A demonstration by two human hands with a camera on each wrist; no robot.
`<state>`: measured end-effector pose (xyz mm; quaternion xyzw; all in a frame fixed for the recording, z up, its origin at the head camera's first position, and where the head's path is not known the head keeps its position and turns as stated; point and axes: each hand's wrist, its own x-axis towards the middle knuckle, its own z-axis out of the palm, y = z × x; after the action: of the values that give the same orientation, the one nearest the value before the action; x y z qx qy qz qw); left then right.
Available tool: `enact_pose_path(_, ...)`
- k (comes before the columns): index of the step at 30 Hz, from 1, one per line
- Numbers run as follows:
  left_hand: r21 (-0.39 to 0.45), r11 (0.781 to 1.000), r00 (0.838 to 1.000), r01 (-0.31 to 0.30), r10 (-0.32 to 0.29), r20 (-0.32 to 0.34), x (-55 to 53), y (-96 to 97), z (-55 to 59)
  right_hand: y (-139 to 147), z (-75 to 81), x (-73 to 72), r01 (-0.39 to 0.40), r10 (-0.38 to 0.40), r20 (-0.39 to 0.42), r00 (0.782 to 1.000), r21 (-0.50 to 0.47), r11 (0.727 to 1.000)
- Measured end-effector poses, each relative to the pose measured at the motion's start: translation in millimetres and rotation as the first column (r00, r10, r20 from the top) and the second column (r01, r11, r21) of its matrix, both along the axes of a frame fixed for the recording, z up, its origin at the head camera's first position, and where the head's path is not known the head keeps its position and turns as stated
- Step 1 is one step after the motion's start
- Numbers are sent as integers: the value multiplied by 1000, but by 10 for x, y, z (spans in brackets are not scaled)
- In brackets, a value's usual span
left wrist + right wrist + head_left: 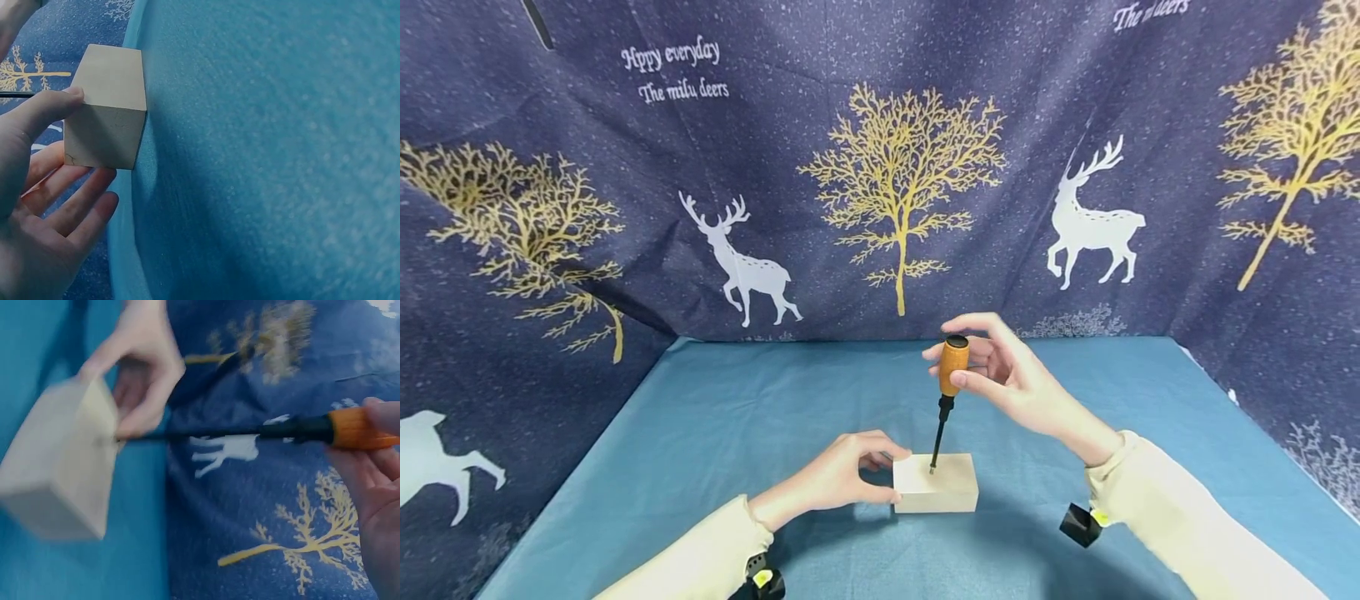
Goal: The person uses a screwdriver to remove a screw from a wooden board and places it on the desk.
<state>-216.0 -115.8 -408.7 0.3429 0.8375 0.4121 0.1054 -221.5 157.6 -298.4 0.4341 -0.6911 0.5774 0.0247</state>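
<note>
A pale wooden block (953, 479) lies on the blue cloth. My left hand (838, 475) grips its left end, thumb on the near side and fingers at the far side. In the left wrist view the thumb presses along an edge of the block (109, 78). My right hand (1018, 383) holds a screwdriver (953, 367) by its orange handle, thumb on one side and fingers round the other. The black shaft (212, 433) runs down, slightly tilted, to the block's top face. At its tip a small metallic bit or screw (932, 471) shows against the wood.
A blue cloth (760, 400) covers the table. Behind it hangs a dark blue curtain (850, 50) printed with gold trees and white deer. A black wrist device (1080, 525) hangs below the right sleeve, and another (767, 582) sits under the left sleeve.
</note>
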Motion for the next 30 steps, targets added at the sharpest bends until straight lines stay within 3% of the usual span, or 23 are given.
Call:
enact_pose_path(2,-2,1000,1000,-2,2,3,0,-2,0,-13,-21,-2,39,-39,-35,999,14,999)
enact_pose_path(4,-3,1000,1000,-4,4,2,-1,-4,-1,-45,-41,10,164,-158,-123,980,36,986)
enact_pose_path(6,-2,1000,1000,-4,4,-1,-2,-4,-4,-88,-54,31,310,-292,-209,933,56,949)
enact_pose_path(9,1,1000,1000,-3,3,-4,-3,-4,-11,-145,-48,71,462,-432,-253,866,75,884)
enact_pose_path(11,4,1000,1000,-2,2,-4,-2,-5,-18,-169,-32,99,497,-470,-219,855,88,863)
enact_pose_path(15,6,1000,1000,-1,1,0,1,-9,-27,-185,11,126,500,-491,-100,865,104,860)
enact_pose_path(19,-5,1000,1000,-6,6,9,4,-11,-23,-168,35,131,460,-458,-46,888,122,879)
enact_pose_path(22,-11,1000,1000,-5,5,6,2,-7,-22,-123,49,115,371,-369,-41,929,115,921)
enact_pose_path(26,-11,1000,1000,1,-1,-4,-2,1,-10,-17,81,45,111,-111,-10,994,58,992)
enact_pose_path(28,-9,1000,1000,3,-3,-4,0,2,4,27,91,7,-13,13,23,1000,34,999)
enact_pose_path(30,-5,1000,1000,4,-4,-4,3,1,15,44,93,-17,-78,77,51,996,21,997)
